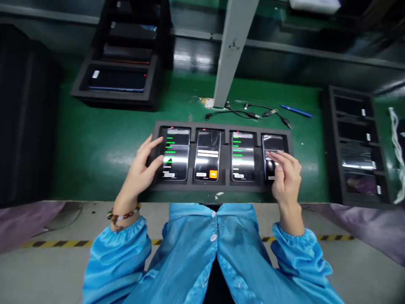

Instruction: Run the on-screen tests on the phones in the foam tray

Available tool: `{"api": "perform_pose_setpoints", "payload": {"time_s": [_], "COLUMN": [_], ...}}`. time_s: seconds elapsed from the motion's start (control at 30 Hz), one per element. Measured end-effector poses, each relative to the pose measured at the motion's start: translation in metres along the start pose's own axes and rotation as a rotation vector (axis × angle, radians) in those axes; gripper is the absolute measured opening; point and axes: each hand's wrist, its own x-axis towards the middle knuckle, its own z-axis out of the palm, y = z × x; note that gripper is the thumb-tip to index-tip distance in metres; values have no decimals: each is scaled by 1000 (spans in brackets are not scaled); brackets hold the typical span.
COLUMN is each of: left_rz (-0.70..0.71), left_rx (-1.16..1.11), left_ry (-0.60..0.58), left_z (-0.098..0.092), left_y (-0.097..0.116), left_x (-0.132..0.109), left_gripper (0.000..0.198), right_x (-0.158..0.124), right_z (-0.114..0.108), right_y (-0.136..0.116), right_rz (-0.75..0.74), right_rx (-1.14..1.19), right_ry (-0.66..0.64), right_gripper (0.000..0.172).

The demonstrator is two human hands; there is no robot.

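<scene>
A black foam tray [209,185] lies before me at the front edge of the green table, with several smartphones side by side in its slots. My left hand [144,166] rests at the tray's left end, thumb and fingers spread beside the leftmost phone [179,154], which shows green lines of text. To its right is a phone with an orange button [207,156], then another phone with green text [243,156]. Over the rightmost phone [268,169], my right hand [286,173] stretches its fingers to the screen and partly covers it; nothing is held.
Black foam trays holding phones are stacked at the back left [117,99]. Another phone tray [335,185] stands at the right. Short black cables [243,113] and a blue pen [296,111] lie behind my tray, near a grey metal post [232,50]. A white cord [397,143] lies far right.
</scene>
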Motion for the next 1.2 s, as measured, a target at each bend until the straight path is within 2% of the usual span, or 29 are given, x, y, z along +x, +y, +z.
{"api": "perform_pose_setpoints", "payload": {"time_s": [0.07, 0.13, 0.33, 0.47, 0.57, 0.67, 0.73, 0.9, 1.03, 1.2], "left_rz": [-25, -21, 23, 35, 43, 56, 67, 81, 95, 150], "left_rx": [42, 136, 229, 243, 248, 250, 253, 264, 285, 344], "left_ry": [59, 93, 112, 120, 131, 136, 139, 142, 163, 171], "left_z": [4, 9, 19, 20, 20, 20, 20, 21, 22, 23], "left_y": [7, 15, 27, 24, 23, 24, 24, 23, 26, 31], "left_x": [2, 3, 4, 3, 3, 4, 5, 6, 4, 1], "left_gripper": [55, 54, 57, 55, 53, 50, 49, 50, 48, 41], "right_x": [-6, -10, -7, -4, -4, -5, -6, -6, -3, 2], "right_z": [-12, -18, -5, 2, -2, -10, -14, -16, -6, 17], "right_y": [17, 24, -2, -14, -8, 7, 18, 29, 10, -26], "right_rz": [48, 56, -110, -164, -127, -8, 55, 93, 39, -55], "right_rx": [-50, -58, 27, 36, 37, -9, -57, -128, -77, -11], "right_ry": [42, 19, -257, -321, -268, -96, -24, -64, -89, -235], "right_gripper": [41, 40, 41, 41, 42, 43, 41, 41, 41, 45]}}
